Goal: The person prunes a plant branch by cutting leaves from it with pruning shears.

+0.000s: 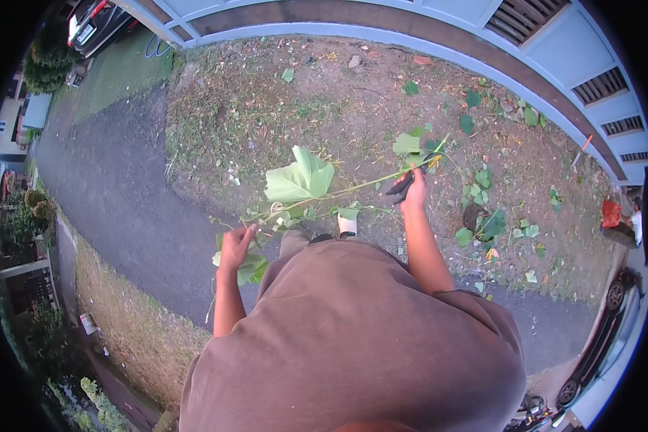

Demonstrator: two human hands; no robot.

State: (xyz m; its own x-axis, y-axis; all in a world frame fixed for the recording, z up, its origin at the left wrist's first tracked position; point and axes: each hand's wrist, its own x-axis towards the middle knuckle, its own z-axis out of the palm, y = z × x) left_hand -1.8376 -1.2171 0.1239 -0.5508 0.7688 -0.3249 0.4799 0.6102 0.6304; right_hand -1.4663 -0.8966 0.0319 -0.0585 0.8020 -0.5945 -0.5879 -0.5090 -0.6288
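A long leafy vine (pixel 367 183) stretches across in front of me, with a large pale green leaf (pixel 300 176) hanging near its middle. At its left end, the fingers of my left hand (pixel 235 247) are closed on the stem, and more leaves (pixel 252 269) dangle below that hand. My right hand (pixel 415 191) is wrapped around black-handled pruning shears (pixel 400 189). Their front end overlaps the vine's right part, beside smaller leaves (pixel 407 144). Part of the shears is hidden by my fingers.
Cut leaves (pixel 491 225) lie scattered on the dirt to the right. A blue wall (pixel 439 21) borders the ground ahead, with asphalt (pixel 122 187) to the left. Parked cars (pixel 601 335) stand at right and upper left. A person (pixel 636 225) is at the far right.
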